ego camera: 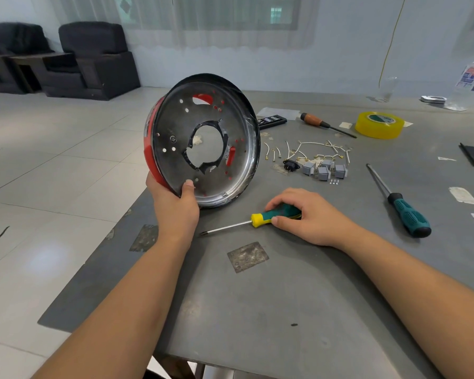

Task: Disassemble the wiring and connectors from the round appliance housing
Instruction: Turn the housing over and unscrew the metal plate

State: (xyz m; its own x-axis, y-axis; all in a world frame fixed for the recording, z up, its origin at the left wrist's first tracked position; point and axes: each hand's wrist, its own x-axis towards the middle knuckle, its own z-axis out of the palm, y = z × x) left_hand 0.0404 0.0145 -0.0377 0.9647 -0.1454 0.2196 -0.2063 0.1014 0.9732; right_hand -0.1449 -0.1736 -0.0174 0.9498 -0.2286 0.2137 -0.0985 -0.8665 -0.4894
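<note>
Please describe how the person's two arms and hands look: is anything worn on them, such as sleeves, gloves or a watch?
Both arms are bare from the frame's lower edge to the fingers; no sleeve shows. The left hand and the right hand wear no gloves. No watch, ring or bracelet is visible on either wrist or hand. The fingernails are short and unpainted.

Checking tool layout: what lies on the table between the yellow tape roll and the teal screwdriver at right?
Head view: only bare table between the tape roll and the screwdriver.
</note>
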